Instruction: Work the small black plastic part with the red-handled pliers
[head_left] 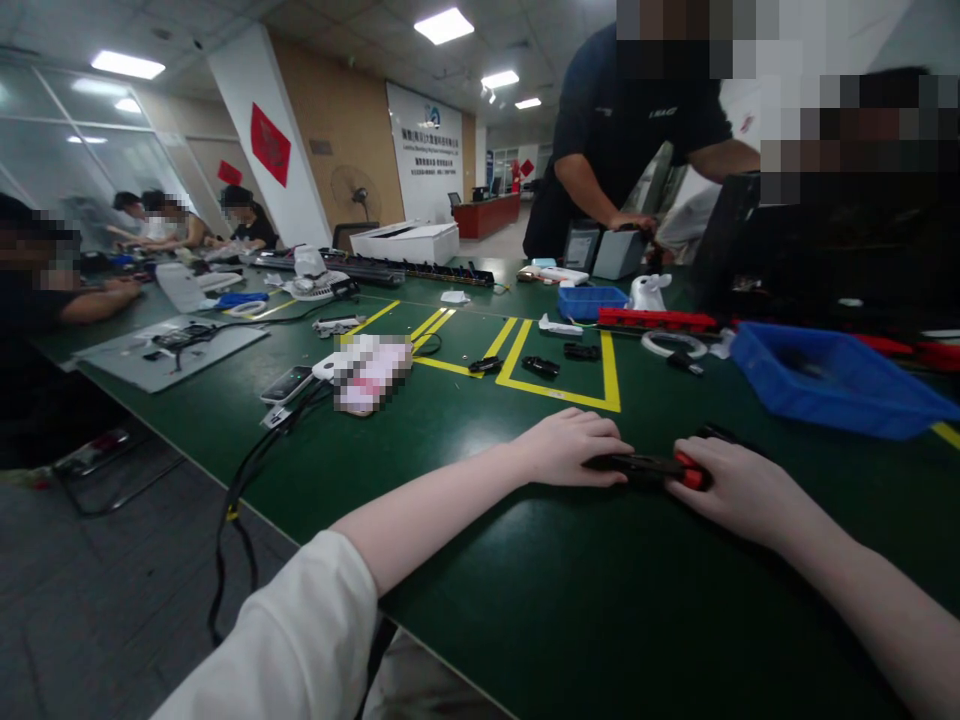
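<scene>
Both of my hands are low over the green table (465,440), at the centre right. My left hand (574,448) is closed on one end of a dark, elongated tool (649,465). At the tool's other end, my right hand (720,480) wraps round a red and black part. The tool's exact kind is too dark to tell. Beyond my hands, small black pieces lie by the yellow tape: one (486,366) on the tape line, another (540,367) and a third (581,351) inside the taped square (611,375).
A blue tray (832,395) stands at the right, near a coiled white cable (667,346). Phones (289,384) and black cables (244,465) are at the left. A small blue bin (592,301) sits further back. Other people stand or sit around the table.
</scene>
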